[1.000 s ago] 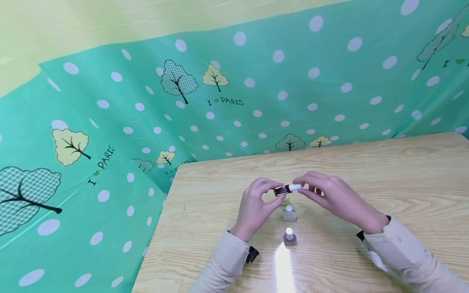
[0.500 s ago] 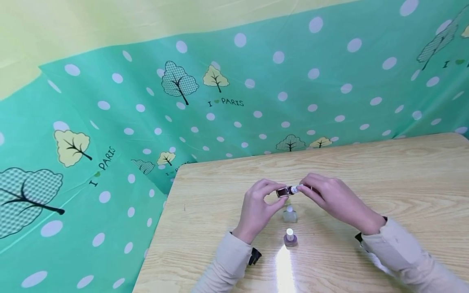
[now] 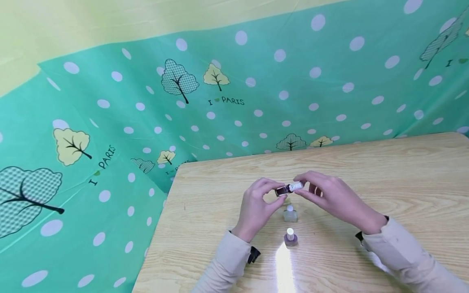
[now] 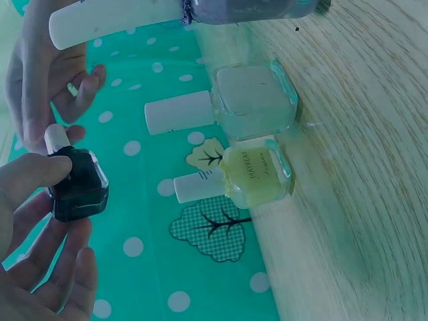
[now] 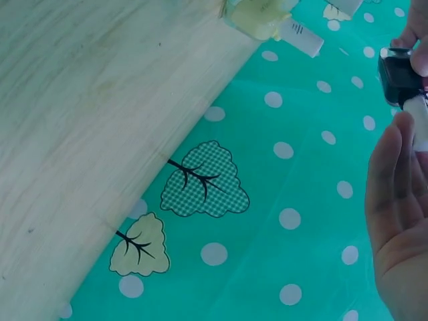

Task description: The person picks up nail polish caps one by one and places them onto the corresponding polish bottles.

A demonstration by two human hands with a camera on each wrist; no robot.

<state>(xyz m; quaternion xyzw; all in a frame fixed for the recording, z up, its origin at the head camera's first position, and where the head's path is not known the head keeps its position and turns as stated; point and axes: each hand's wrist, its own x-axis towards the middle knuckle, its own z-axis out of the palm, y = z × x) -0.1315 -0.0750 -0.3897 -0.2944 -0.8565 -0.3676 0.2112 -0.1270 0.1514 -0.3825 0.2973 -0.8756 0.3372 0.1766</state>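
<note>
Above the table, my left hand [image 3: 253, 209] pinches a small glass bottle of dark nail polish [image 3: 282, 191] between thumb and fingers. The bottle lies tilted nearly sideways, its white cap [image 3: 296, 186] pointing right. At that cap is my right hand [image 3: 337, 201], thumb and fingertips pinching it. In the left wrist view the dark bottle [image 4: 79, 190] shows below the cap, with the left thumb across its shoulder. The right wrist view catches the cap [image 5: 418, 120] against the right fingers, partly cut off by the frame edge.
Below the hands, a purple nail polish [image 3: 291, 239] and a pale clear one [image 3: 290, 214] stand upright in a row on the wooden table [image 3: 205, 228]. A yellow nail polish [image 4: 257, 174] stands behind them. Green dotted cloth [image 3: 220, 134] hangs behind the table.
My right fingers have shifted along the cap, first right, then back left, and more of the white cap shows than half a second ago. The left hand keeps its hold, nearly still.
</note>
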